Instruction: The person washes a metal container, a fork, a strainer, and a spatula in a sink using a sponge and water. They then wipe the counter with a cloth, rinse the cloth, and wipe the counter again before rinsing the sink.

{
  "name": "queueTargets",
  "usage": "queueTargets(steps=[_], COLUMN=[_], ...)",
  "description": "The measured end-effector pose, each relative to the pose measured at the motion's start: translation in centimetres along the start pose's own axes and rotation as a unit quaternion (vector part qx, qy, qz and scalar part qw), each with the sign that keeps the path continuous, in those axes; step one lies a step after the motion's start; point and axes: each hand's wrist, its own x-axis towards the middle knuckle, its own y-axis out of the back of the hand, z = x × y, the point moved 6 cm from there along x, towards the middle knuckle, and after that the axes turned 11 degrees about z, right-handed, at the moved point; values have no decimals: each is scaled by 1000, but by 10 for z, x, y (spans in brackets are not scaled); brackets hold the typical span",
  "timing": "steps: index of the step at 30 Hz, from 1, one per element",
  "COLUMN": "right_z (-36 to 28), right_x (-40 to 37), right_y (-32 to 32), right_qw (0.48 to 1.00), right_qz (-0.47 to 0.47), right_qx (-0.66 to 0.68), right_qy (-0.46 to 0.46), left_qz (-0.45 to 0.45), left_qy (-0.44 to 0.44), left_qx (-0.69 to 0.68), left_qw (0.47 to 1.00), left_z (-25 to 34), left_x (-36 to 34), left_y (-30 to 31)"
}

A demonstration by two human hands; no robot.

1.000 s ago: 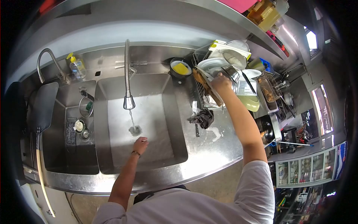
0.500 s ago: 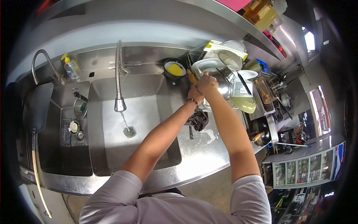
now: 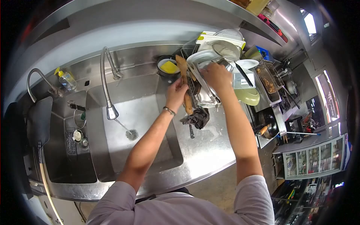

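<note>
My left hand [image 3: 177, 94] is closed on a wooden spatula [image 3: 181, 64], its flat end up, at the left side of the wire dish rack [image 3: 195, 90]. My right hand [image 3: 218, 77] reaches into the rack among the dishes, fingers curled down; what they grip is hidden. Just beyond it are a shiny metal bowl [image 3: 226, 64] and a white plate [image 3: 200, 56]. A mesh strainer [image 3: 226, 50] with a black handle lies over the pile. Below the rack, a dark crumpled cloth [image 3: 198, 118] rests on the steel counter [image 3: 210, 150].
Water runs from the spring faucet [image 3: 111, 112] into the large sink [image 3: 131, 161]. A black pan [image 3: 169, 71] with a yellow sponge [image 3: 170, 67] stands behind my left hand. To the right are a green bowl [image 3: 247, 96] and a fryer basket [image 3: 268, 78].
My hands were together at the rack's left side and are now apart. The left moved left with the wooden spatula; the right moved slightly right. Less of the metal bowl shows.
</note>
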Motion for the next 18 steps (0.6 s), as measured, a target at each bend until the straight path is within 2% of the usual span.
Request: queueTargets(steps=[2,3,5,7,8,9,10,11,12,13,15,16,17,18], right_z=[23,36,60,83,92,101,109,117,123,128,129,123,121,115], right_x=[-25,-41,-73,-106,-123,-142,-159,-173,-188,-203,-220,-221,-225,-222], right_y=[16,21,25,20,14,3,-8,-17,-29,-44,-75,-85,-99,-107], right_qw=[995,989,989,989,989,979,964,964,946,925,914,932,940,954], right_qz=[59,106,35,25,20,-15,-47,-49,-74,-98,-99,-58,-99,-80], right_qx=[78,102,143,141,139,194,247,246,291,335,372,347,310,283], right_qy=[7,21,-14,-35,-41,-62,-84,-90,-122,-153,-127,-82,-102,-62], left_qz=[-64,-67,-119,-128,-148,-169,-182,-195,-181,-191,-270,-198,-116,-78], left_qy=[119,122,179,183,242,301,317,329,330,315,301,144,-25,-117], left_qx=[-121,-118,-119,-122,-95,-68,-37,-5,0,18,113,304,475,504], left_qw=[983,983,969,967,954,936,930,924,927,929,908,920,872,852], left_z=[17,23,26,26,20,10,-6,-20,-33,-36,-46,-50,-46,-38], left_x=[0,3,11,21,24,27,37,47,55,60,72,96,113,118], left_y=[-5,-6,-21,-38,-47,-56,-63,-71,-80,-87,-95,-93,-94,-93])
